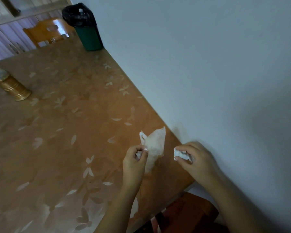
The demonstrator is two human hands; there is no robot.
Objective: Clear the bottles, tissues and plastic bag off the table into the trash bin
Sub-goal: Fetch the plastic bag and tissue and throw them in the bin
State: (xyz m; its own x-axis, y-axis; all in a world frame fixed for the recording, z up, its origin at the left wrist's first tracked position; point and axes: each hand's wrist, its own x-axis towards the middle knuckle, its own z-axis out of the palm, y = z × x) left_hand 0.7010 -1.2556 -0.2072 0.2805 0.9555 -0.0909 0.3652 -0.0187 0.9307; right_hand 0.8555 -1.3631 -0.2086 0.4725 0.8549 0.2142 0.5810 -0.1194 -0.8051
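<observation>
Two forearms enter from the lower edge of the frame, with both hands raised near the wall-side edge of the table (57, 132).

Left hand (134, 159), lower centre: thumb and fingertips pinch one edge of the translucent plastic bag (155, 145). The bag's crumpled corners point upward and its lower part hangs behind the hand; whether it touches the table cannot be told. A scrap of white shows inside the curled fingers, too blurred to identify. A pinch likely suffices, since the film appears light and limp.

Right hand (197, 157), lower right: fingers curl round a crumpled white tissue (181, 155), balled so that it carries as one piece. One item per hand probably allows a single trip.

Trash bin (90, 37), upper centre-left: green, lined with a black bag (77, 15). It stands at the far end of the table against the wall (208, 64), well apart from both hands.

Gold jar (13, 87), left edge, and wooden chair (44, 33), upper left: not task items.
</observation>
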